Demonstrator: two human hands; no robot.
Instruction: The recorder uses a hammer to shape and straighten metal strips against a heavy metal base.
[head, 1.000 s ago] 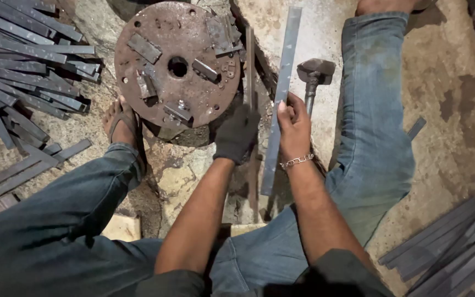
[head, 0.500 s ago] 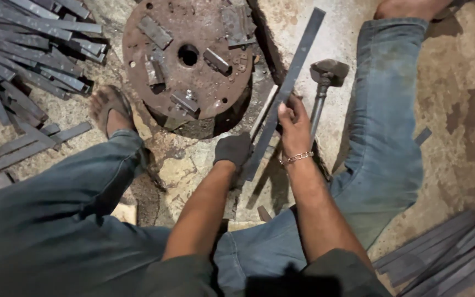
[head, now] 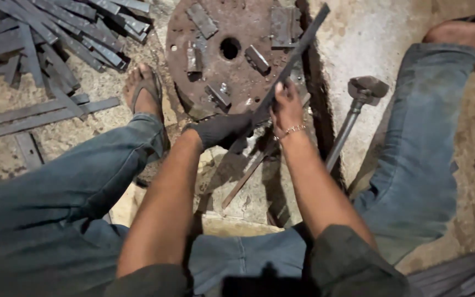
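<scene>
Floor: rough concrete, stained and dusty, seen from our head camera as we sit on it with legs spread in blue jeans.
Left hand: our left hand wears a dark glove and its fingers are clenched around the lower part of the metal bar.
Right hand: our right hand is bare, a thin bracelet at the wrist, fingers wrapped around the same bar just above the glove.
Metal bar: our flat metal bar slants up to the right from our hands, its far end lying across the edge of the rusty disc.
Rusty disc: our round rusty disc lies ahead of our hands, with a centre hole and small blocks on its face.
Hammer: our hammer rests on the concrete just right of our right hand, untouched.
Strips: a pile of flat metal strips lies at upper left, beside our sandalled left foot.
</scene>
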